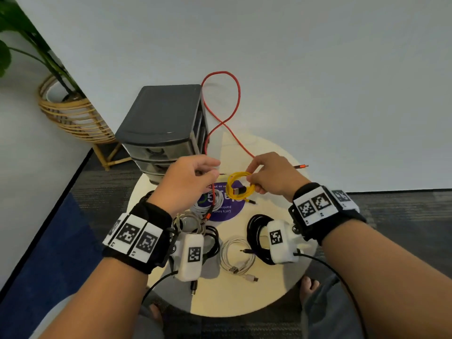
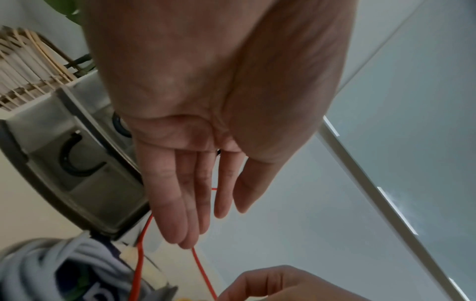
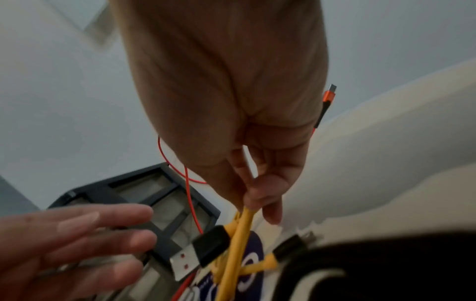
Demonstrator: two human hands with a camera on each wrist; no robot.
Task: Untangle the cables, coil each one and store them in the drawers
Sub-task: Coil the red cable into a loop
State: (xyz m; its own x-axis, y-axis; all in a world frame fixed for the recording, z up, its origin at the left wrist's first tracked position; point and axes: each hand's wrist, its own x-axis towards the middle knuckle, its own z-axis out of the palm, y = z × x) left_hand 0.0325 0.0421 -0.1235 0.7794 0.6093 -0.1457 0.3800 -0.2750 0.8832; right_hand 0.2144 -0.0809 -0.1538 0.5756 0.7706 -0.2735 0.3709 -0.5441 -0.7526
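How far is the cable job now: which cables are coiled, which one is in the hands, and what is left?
Done: the white coiled cable and black coiled cable lie on the round table. In hand: the right hand grips the coiled yellow cable; the left hand is open beside it. Left: the long red cable sprawls loose, and these coils are not yet in the grey drawer unit.
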